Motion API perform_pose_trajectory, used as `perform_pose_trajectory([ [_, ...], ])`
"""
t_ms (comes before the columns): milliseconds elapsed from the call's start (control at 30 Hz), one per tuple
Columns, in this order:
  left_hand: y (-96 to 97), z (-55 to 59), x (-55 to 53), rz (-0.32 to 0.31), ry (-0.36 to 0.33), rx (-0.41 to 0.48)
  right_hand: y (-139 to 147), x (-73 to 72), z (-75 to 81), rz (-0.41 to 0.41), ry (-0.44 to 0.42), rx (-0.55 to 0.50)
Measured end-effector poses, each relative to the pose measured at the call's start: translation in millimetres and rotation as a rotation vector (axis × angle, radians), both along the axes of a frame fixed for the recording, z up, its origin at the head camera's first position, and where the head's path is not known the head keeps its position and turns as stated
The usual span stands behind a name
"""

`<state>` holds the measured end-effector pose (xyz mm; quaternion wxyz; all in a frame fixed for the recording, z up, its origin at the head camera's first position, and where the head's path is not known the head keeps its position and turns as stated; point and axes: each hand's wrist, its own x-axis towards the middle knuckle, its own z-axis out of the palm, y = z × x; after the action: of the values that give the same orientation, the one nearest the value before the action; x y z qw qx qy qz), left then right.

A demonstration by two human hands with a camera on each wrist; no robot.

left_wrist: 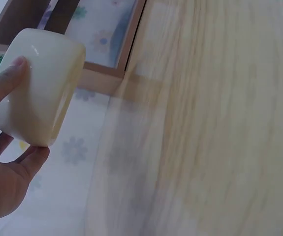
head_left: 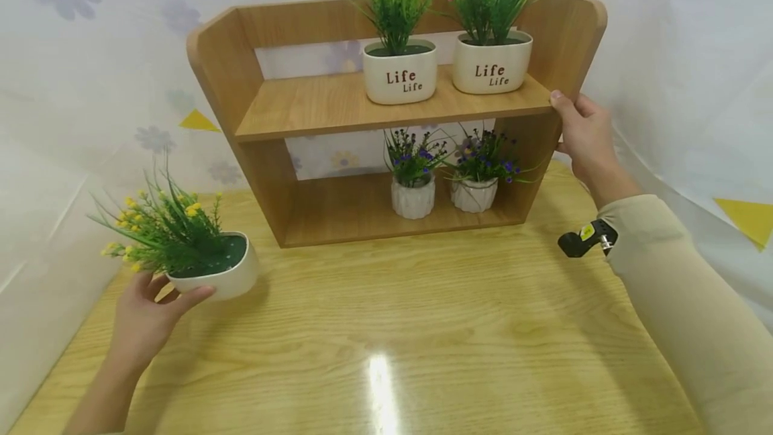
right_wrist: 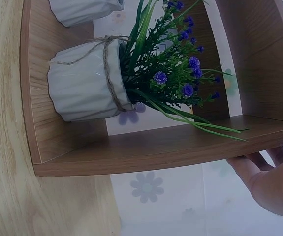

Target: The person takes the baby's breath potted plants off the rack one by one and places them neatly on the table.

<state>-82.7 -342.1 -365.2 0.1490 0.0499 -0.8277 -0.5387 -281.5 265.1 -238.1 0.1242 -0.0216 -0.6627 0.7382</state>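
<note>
My left hand (head_left: 147,307) grips a white oval pot (head_left: 232,280) of artificial yellow flowers, thumb on its front and fingers around the end. The pot is tilted and held above the table, left of the wooden shelf (head_left: 314,103). In the left wrist view the pot's smooth wall (left_wrist: 38,88) shows, while most of its plant is out of frame. My right hand (head_left: 588,136) holds the shelf's right side, with the thumb by the upper board's front edge. The right wrist view shows those fingers (right_wrist: 247,169) against the side panel's outer face.
On the upper board stand a yellow-flowered "Life" pot (head_left: 401,76) and a pink-flowered one (head_left: 492,66). Below are two small white pots with purple flowers, one left (head_left: 413,197) and one right (head_left: 474,195). The wooden table (head_left: 435,307) extends in front; a flower-patterned cloth (head_left: 78,86) hangs behind.
</note>
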Motion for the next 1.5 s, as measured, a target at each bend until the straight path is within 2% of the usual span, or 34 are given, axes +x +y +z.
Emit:
perform_pose_trajectory([
  [200, -13.0, -6.8, 1.6, -0.023, 0.012, 0.062, 1, 0.3, 0.9, -0.006, 0.008, -0.005],
  [267, -17.4, -8.6, 2.9, -0.015, -0.003, 0.029, 1, 0.9, 1.1, -0.004, 0.008, -0.003],
  [400, -27.7, -12.8, 5.9, 0.011, -0.044, -0.106, 0, 1.9, 1.2, -0.003, 0.004, -0.003],
  [500, -36.4, -16.6, 8.4, 0.010, -0.063, -0.132, -1, 1.9, 1.1, -0.001, 0.009, -0.003],
  [633, -46.6, -20.4, 10.5, 0.007, -0.076, -0.140, -1, 1.3, 0.5, 0.003, 0.019, -0.007],
  [933, -60.2, -29.9, 13.2, 0.019, -0.058, -0.150, -1, 1.1, -0.2, 0.005, 0.024, -0.028],
  [1100, -64.3, -31.7, 15.6, 0.039, -0.106, -0.170, 0, 0.8, -0.7, 0.002, 0.030, -0.020],
  [1333, -67.7, -32.0, 16.6, 0.037, -0.178, -0.173, -1, 0.8, -0.8, 0.004, 0.023, -0.017],
  [1500, -69.7, -31.2, 14.3, 0.028, -0.176, -0.194, -1, 1.4, -0.3, 0.002, 0.019, -0.002],
])
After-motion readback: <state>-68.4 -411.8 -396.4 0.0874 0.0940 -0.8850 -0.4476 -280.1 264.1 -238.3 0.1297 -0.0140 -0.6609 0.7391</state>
